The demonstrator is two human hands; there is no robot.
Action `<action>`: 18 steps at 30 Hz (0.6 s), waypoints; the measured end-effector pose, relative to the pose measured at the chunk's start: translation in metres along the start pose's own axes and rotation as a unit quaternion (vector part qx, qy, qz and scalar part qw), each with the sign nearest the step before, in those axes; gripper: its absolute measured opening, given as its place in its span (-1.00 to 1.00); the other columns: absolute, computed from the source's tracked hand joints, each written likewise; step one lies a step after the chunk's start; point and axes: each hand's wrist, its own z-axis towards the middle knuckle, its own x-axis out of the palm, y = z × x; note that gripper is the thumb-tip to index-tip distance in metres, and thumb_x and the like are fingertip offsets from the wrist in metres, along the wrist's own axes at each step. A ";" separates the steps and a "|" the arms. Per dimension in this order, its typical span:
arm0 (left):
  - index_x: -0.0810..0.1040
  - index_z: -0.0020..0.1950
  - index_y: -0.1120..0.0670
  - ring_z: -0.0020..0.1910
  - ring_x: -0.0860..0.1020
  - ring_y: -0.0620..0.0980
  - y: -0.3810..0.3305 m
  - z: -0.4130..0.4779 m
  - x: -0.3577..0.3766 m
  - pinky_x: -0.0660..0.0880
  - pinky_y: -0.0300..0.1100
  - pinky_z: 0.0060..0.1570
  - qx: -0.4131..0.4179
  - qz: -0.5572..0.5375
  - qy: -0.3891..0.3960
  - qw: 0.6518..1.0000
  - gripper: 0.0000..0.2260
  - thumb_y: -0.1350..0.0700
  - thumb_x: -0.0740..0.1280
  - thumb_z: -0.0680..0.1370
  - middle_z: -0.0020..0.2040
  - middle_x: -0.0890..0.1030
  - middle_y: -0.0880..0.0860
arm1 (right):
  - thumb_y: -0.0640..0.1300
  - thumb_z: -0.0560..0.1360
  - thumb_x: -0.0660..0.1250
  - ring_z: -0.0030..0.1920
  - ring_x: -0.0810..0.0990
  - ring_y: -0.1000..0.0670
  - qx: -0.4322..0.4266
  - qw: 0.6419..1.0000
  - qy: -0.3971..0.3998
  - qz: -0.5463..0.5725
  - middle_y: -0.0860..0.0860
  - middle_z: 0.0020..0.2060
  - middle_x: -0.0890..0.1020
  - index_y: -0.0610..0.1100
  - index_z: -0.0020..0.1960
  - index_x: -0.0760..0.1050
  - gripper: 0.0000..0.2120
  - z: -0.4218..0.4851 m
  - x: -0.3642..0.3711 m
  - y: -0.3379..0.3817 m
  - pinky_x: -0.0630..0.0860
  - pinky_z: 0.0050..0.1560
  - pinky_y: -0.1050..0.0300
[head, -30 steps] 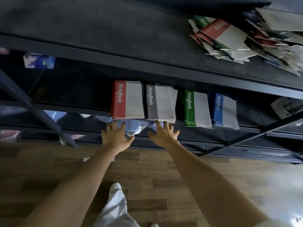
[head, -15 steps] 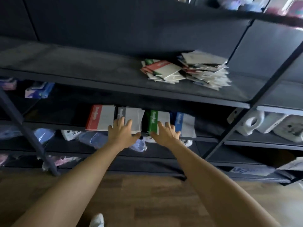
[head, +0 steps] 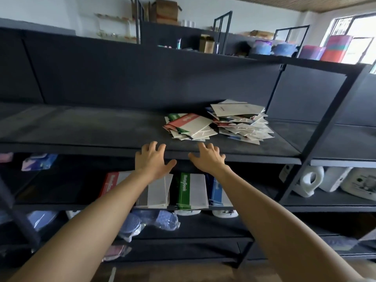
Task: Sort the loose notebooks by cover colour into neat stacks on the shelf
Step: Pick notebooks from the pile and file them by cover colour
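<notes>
Black metal shelving (head: 142, 78) fills the view, and two of its boards carry notebooks. On the upper shelf (head: 81, 127) lie the loose notebooks (head: 240, 123), unsorted, in two overlapping heaps right of centre, their covers tilted every way. On the lower shelf (head: 50, 188) four sorted stacks sit side by side near the front edge, left to right: one red stack (head: 110, 183), one grey stack (head: 156, 192), one green stack (head: 189, 190), one blue stack (head: 215, 190). Two hands are raised before the upper shelf's front edge, short of the heaps: the left hand (head: 151, 159) and the right hand (head: 207, 158), both with fingers spread and lightly bent, holding nothing.
</notes>
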 end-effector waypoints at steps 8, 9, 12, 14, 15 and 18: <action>0.21 0.46 0.02 0.42 0.21 0.16 0.033 0.109 0.005 0.25 0.05 0.30 0.035 0.011 -0.013 0.999 -0.40 -0.27 0.16 0.53 0.48 0.19 0.08 | 0.13 0.59 0.09 0.41 0.20 -0.22 0.002 1.000 -0.018 -0.015 -0.15 0.39 0.30 -0.06 0.45 0.21 -0.51 0.111 -0.001 0.029 0.24 0.30 -0.23; 0.22 0.46 0.02 0.42 0.21 0.15 0.039 0.123 0.007 0.26 0.05 0.30 0.039 0.014 -0.012 0.999 -0.40 -0.27 0.15 0.53 0.47 0.20 0.07 | 0.13 0.59 0.08 0.41 0.20 -0.23 0.007 1.000 -0.017 -0.023 -0.15 0.39 0.30 -0.06 0.46 0.20 -0.51 0.126 0.000 0.032 0.25 0.31 -0.24; 0.20 0.47 0.02 0.42 0.21 0.13 0.054 0.161 0.015 0.26 0.04 0.29 0.051 0.024 0.007 0.998 -0.40 -0.27 0.14 0.53 0.47 0.21 0.06 | 0.12 0.59 0.07 0.38 0.25 -0.24 0.026 0.999 -0.014 -0.014 -0.15 0.36 0.33 -0.06 0.45 0.21 -0.51 0.167 0.002 0.038 0.28 0.29 -0.21; 0.21 0.46 0.02 0.41 0.22 0.13 0.062 0.182 0.022 0.27 0.03 0.28 0.054 0.020 0.019 0.998 -0.41 -0.27 0.13 0.53 0.46 0.22 0.06 | 0.12 0.59 0.10 0.35 0.29 -0.24 0.027 0.999 -0.013 -0.011 -0.16 0.34 0.35 -0.07 0.44 0.24 -0.51 0.189 0.007 0.038 0.29 0.28 -0.18; 0.23 0.45 0.02 0.40 0.24 0.12 0.065 0.191 0.024 0.28 0.02 0.27 0.056 0.017 0.023 0.998 -0.42 -0.27 0.13 0.54 0.45 0.24 0.06 | 0.12 0.58 0.12 0.35 0.30 -0.23 0.027 0.999 -0.010 -0.015 -0.16 0.33 0.36 -0.07 0.44 0.24 -0.51 0.199 0.009 0.036 0.29 0.30 -0.17; 0.27 0.43 0.03 0.37 0.29 0.11 0.068 0.217 0.032 0.31 -0.01 0.23 0.064 0.007 0.030 0.997 -0.43 -0.28 0.11 0.54 0.41 0.29 0.06 | 0.12 0.56 0.16 0.36 0.33 -0.18 0.015 0.997 0.045 -0.058 -0.13 0.36 0.36 -0.06 0.46 0.24 -0.48 0.221 0.011 0.031 0.30 0.33 -0.10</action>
